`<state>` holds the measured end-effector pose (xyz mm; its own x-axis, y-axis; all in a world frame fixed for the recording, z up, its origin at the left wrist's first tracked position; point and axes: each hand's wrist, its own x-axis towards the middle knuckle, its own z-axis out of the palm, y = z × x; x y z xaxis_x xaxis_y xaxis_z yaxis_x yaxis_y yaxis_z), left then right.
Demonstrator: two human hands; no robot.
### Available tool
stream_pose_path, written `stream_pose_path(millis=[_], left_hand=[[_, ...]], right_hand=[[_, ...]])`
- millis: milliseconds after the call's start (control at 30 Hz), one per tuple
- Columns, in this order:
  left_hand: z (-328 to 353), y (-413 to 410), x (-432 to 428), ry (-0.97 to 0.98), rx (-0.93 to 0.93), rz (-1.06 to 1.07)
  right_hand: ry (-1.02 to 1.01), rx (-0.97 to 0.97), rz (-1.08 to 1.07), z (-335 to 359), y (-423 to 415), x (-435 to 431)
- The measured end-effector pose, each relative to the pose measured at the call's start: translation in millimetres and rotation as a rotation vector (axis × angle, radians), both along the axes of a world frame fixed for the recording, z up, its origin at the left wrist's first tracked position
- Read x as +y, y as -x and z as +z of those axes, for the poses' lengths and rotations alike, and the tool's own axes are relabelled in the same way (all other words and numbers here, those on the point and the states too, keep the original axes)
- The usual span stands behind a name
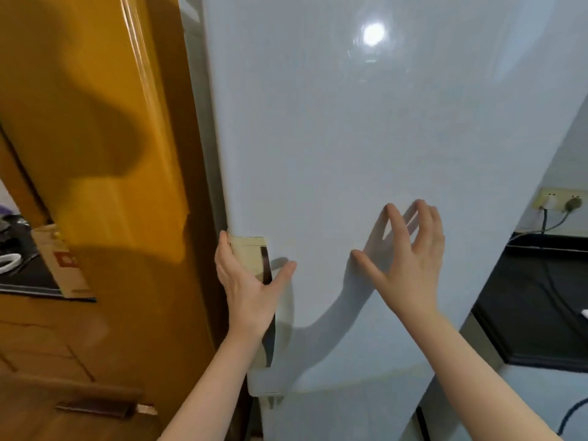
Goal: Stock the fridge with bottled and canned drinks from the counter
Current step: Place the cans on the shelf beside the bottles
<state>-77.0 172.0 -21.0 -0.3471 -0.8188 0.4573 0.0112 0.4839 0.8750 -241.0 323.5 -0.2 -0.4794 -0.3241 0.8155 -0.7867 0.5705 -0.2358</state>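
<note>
Squarely ahead, the pale fridge door (366, 138) fills most of the view and is closed. A yellow wooden door (95, 122) stands to its left and a black counter (541, 307) to its right. The right hand (410, 259) is spread and relaxed against the door's front, fingertips meeting their shadows. The left hand (248, 288) grips the beige handle (251, 249) at the door's left edge, fingers round the edge, thumb on the front. A wall socket (556, 198) sits above the counter.
</note>
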Motion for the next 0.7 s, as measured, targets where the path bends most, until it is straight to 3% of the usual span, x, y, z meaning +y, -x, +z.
stream_pose_path(millis=[200,567,700], left_hand=[[2,64,-50,-0.093,-0.021,0.121],[-4,110,-91,-0.114,0.018,0.030],[3,112,-94,-0.131,-0.007,0.027]], right_hand=[[-0.053,0.176,-0.071,-10,42,-30],[-0.112,0.225,-0.285,-26,79,-66],[-0.094,0.167,-0.196,-11,59,-59]])
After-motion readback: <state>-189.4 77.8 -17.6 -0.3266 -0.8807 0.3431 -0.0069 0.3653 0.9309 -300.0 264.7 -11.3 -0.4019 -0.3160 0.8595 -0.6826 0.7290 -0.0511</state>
